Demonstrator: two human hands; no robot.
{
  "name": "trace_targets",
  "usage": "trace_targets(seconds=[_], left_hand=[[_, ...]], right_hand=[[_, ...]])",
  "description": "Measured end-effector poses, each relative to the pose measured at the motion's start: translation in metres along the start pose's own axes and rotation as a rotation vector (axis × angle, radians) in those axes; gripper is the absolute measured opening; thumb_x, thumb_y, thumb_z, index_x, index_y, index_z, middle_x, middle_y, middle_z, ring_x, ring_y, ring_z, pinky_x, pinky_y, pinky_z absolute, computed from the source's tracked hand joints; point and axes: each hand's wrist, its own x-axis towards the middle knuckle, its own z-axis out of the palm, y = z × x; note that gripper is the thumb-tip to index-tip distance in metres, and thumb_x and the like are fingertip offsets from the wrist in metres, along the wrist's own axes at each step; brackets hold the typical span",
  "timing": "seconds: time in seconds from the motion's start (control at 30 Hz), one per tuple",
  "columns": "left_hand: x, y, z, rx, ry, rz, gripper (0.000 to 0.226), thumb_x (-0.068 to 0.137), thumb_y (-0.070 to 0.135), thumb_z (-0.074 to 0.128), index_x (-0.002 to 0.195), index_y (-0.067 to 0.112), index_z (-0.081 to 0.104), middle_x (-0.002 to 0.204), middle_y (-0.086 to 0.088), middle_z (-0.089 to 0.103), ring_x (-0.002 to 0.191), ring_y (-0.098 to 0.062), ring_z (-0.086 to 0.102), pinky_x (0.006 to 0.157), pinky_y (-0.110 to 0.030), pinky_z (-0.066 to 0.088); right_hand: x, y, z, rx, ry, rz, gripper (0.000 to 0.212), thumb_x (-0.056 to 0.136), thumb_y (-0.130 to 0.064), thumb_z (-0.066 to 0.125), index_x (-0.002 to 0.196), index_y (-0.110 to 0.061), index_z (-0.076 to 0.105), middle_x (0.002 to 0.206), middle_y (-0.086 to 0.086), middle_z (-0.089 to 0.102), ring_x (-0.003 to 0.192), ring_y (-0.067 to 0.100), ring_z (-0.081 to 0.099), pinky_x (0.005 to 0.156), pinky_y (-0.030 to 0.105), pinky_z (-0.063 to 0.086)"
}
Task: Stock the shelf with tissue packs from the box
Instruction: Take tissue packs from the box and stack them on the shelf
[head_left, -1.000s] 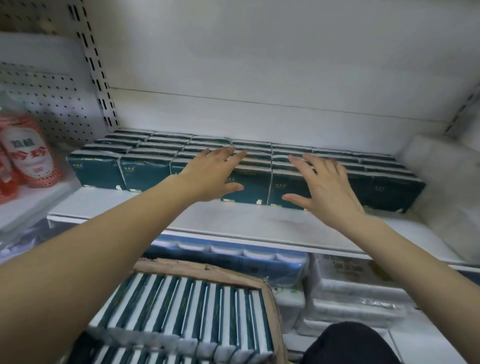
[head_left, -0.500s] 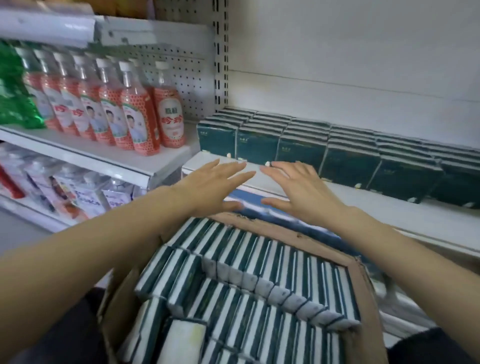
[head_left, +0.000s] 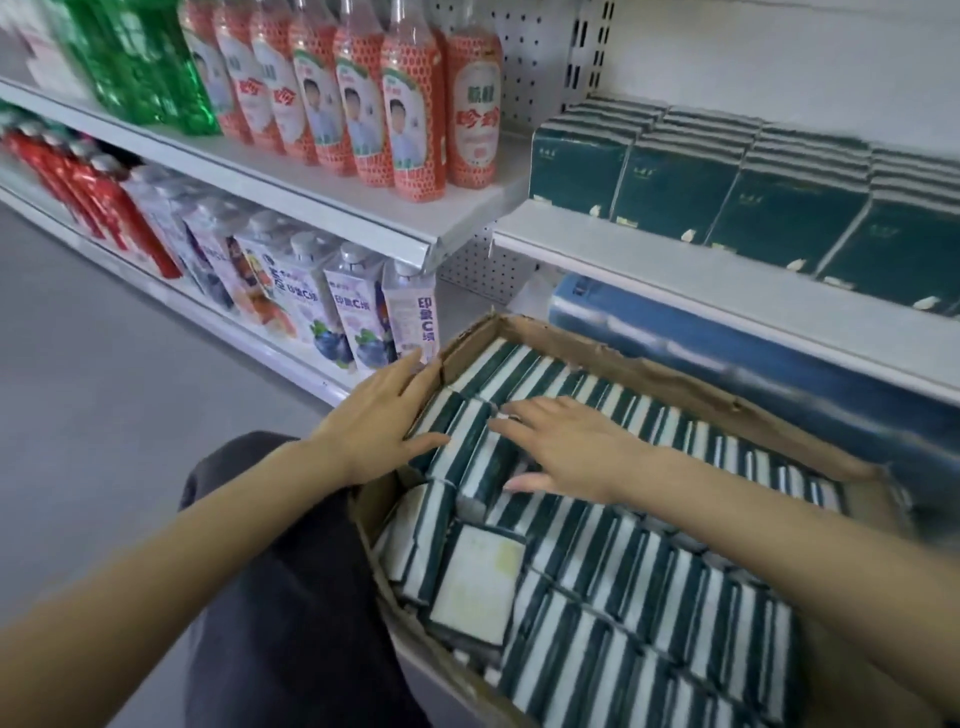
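Observation:
A cardboard box (head_left: 613, 358) at the lower right is packed with green-and-white tissue packs (head_left: 623, 561) standing on edge. My left hand (head_left: 384, 426) reaches over the box's near left corner with straight fingers, its thumb against a pack. My right hand (head_left: 566, 447) lies flat, fingers spread, on top of the packs at the box's left end. Neither hand holds a pack. On the white shelf (head_left: 649, 260) at the upper right stand rows of dark green tissue packs (head_left: 727, 187).
To the left, a shelf carries orange-labelled bottles (head_left: 415, 104) and green bottles (head_left: 145, 62); below it stand drink cartons (head_left: 358, 312) and red bottles. Blue-wrapped packs (head_left: 727, 364) lie under the tissue shelf. A dark trouser knee (head_left: 280, 597) is beside the box, with grey floor to the left.
Both hands have come down from the shelf's front edge to the packs in the box. The view has swung down and to the left.

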Motion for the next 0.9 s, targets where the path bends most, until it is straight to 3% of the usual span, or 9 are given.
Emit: trace_targets(seconds=[0.1, 0.17, 0.27, 0.37, 0.47, 0.57, 0.67, 0.9], left_hand=[[0.003, -0.001, 0.009, -0.266, -0.057, -0.151, 0.096, 0.084, 0.066, 0.050, 0.154, 0.025, -0.003, 0.161, -0.010, -0.006, 0.148, -0.027, 0.005, 0.117, -0.039, 0.015], [0.009, -0.002, 0.012, -0.433, -0.082, -0.248, 0.108, 0.074, 0.074, 0.047, 0.154, 0.025, -0.006, 0.162, -0.009, -0.001, 0.148, -0.028, 0.008, 0.117, -0.040, 0.017], [0.016, -0.005, 0.014, -0.549, -0.092, -0.341, 0.109, 0.077, 0.070, 0.052, 0.154, 0.021, -0.007, 0.151, -0.018, 0.034, 0.133, -0.034, 0.038, 0.099, -0.035, 0.035], [0.014, 0.001, 0.011, -0.576, -0.077, -0.344, 0.092, 0.084, 0.058, 0.060, 0.154, 0.020, 0.013, 0.139, -0.011, 0.051, 0.123, -0.027, 0.050, 0.085, -0.025, 0.034], [0.008, 0.007, 0.008, -0.598, -0.058, -0.269, 0.072, 0.086, 0.049, 0.064, 0.145, 0.023, 0.035, 0.131, 0.002, 0.055, 0.107, -0.010, 0.048, 0.082, -0.016, 0.030], [0.003, 0.008, 0.006, -0.652, -0.077, -0.235, 0.070, 0.085, 0.049, 0.065, 0.144, 0.029, 0.035, 0.119, 0.013, 0.051, 0.102, -0.002, 0.043, 0.082, -0.012, 0.031], [0.000, 0.008, 0.007, -0.684, -0.106, -0.226, 0.072, 0.085, 0.050, 0.064, 0.147, 0.031, 0.031, 0.117, 0.017, 0.045, 0.105, -0.001, 0.041, 0.086, -0.013, 0.029], [-0.011, 0.014, 0.021, -0.695, -0.079, -0.255, 0.073, 0.085, 0.057, 0.060, 0.148, 0.037, 0.029, 0.135, 0.016, 0.049, 0.120, -0.009, 0.048, 0.091, -0.020, 0.031]], right_hand=[[0.008, -0.003, 0.010, 0.073, -0.064, 0.048, 0.080, 0.091, -0.067, 0.034, 0.153, -0.019, 0.016, 0.156, 0.008, 0.022, 0.140, 0.027, 0.027, 0.111, 0.039, 0.028], [0.013, -0.003, 0.013, 0.152, -0.089, 0.096, 0.082, 0.090, -0.068, 0.037, 0.152, -0.018, 0.017, 0.154, 0.007, 0.025, 0.138, 0.026, 0.029, 0.111, 0.038, 0.031], [0.021, 0.000, 0.015, 0.292, -0.099, 0.172, 0.084, 0.089, -0.067, 0.042, 0.152, -0.018, 0.017, 0.151, 0.007, 0.031, 0.135, 0.025, 0.032, 0.109, 0.037, 0.034], [0.028, -0.001, 0.019, 0.343, -0.068, 0.229, 0.086, 0.087, -0.067, 0.047, 0.151, -0.017, 0.021, 0.147, 0.008, 0.036, 0.132, 0.025, 0.034, 0.106, 0.036, 0.035], [0.035, -0.002, 0.023, 0.371, -0.027, 0.272, 0.087, 0.083, -0.068, 0.051, 0.149, -0.017, 0.027, 0.139, 0.007, 0.041, 0.126, 0.024, 0.037, 0.102, 0.035, 0.037], [0.041, -0.002, 0.024, 0.443, -0.018, 0.307, 0.087, 0.080, -0.068, 0.056, 0.146, -0.017, 0.032, 0.133, 0.007, 0.044, 0.122, 0.023, 0.039, 0.099, 0.034, 0.038], [0.043, -0.002, 0.023, 0.500, -0.023, 0.330, 0.088, 0.078, -0.066, 0.062, 0.145, -0.016, 0.035, 0.131, 0.006, 0.046, 0.121, 0.023, 0.038, 0.097, 0.033, 0.038], [0.034, -0.005, 0.026, 0.589, -0.036, 0.317, 0.082, 0.075, -0.057, 0.071, 0.137, -0.013, 0.042, 0.115, 0.001, 0.043, 0.110, 0.018, 0.043, 0.092, 0.031, 0.042]])
